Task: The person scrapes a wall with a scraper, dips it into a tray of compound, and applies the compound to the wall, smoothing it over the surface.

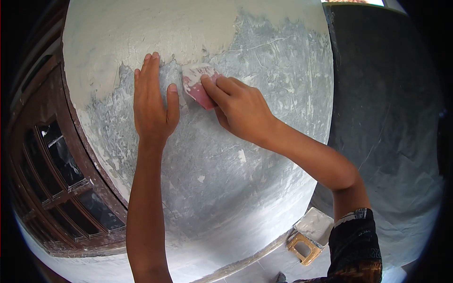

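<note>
My right hand (243, 106) is closed round a pink scraper (200, 89) smeared with white paste, its wide edge against the wall. Flat on the wall to the left of it lies my left hand (153, 101), fingers stretched upward and thumb apart, holding nothing. The wall (226, 170) is bare, patchy grey around and below both hands. A smooth off-white coat (155, 28) covers its upper part, ending in a ragged edge just above my fingertips and the scraper.
A brown wooden frame with glass panes (59, 155) stands at the left. Dark sheeting (387, 108) hangs at the right. On the tiled floor, lower right, a tray of whitish paste (314, 225) rests by a yellowish stool (304, 247).
</note>
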`<move>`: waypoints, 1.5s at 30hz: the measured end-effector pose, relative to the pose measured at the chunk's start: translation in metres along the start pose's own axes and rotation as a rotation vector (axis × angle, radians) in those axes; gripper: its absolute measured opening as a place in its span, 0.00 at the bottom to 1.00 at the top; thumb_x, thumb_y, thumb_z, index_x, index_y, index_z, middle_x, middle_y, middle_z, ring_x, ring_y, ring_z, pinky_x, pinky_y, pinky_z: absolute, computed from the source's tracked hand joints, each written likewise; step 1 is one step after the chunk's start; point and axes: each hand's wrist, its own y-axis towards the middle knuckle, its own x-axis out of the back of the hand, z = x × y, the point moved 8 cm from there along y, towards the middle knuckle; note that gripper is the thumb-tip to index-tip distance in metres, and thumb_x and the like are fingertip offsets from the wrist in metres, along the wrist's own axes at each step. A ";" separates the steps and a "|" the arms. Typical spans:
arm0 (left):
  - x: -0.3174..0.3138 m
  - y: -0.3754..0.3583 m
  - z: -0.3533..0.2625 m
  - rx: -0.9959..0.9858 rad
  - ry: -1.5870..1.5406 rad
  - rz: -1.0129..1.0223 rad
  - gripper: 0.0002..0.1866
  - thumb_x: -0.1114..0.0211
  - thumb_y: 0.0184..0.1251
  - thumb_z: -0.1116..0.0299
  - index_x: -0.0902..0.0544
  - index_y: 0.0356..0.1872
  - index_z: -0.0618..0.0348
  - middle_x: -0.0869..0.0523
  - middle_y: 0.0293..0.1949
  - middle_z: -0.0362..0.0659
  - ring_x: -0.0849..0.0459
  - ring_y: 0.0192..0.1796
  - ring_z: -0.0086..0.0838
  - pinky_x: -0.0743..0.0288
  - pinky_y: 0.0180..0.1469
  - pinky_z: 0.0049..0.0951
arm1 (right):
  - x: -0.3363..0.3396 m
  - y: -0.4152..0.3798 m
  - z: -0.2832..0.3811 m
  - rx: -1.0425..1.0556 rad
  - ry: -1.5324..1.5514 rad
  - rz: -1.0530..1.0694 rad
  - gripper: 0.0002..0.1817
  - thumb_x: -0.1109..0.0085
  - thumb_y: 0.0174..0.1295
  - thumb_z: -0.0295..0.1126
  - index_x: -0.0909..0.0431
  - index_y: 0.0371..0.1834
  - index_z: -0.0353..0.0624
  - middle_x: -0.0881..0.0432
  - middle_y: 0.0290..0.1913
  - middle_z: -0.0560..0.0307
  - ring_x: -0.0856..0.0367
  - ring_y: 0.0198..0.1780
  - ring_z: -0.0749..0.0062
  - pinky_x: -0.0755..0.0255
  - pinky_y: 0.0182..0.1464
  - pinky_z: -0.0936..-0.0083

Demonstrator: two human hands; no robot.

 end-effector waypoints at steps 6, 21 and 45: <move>-0.003 -0.001 0.001 -0.004 0.021 0.006 0.29 0.57 0.79 0.61 0.34 0.73 0.69 0.28 0.72 0.59 0.33 0.77 0.50 0.51 0.81 0.51 | 0.017 0.066 -0.102 -0.165 -0.200 -0.187 0.23 0.41 0.52 0.18 0.21 0.55 0.34 0.19 0.38 0.49 0.16 0.42 0.50 0.19 0.36 0.61; -0.004 -0.001 0.000 -0.017 0.031 0.010 0.28 0.56 0.78 0.63 0.34 0.73 0.69 0.28 0.71 0.59 0.33 0.76 0.51 0.51 0.80 0.52 | 0.018 0.060 -0.118 -0.202 -0.287 -0.180 0.20 0.41 0.54 0.20 0.22 0.52 0.33 0.18 0.37 0.47 0.15 0.41 0.51 0.19 0.39 0.59; -0.005 0.001 -0.003 -0.036 0.053 0.047 0.29 0.55 0.77 0.63 0.34 0.73 0.68 0.28 0.72 0.58 0.33 0.77 0.50 0.52 0.81 0.51 | 0.014 -0.015 -0.041 -0.240 0.041 0.004 0.24 0.42 0.55 0.19 0.24 0.58 0.30 0.20 0.39 0.47 0.16 0.42 0.52 0.18 0.39 0.61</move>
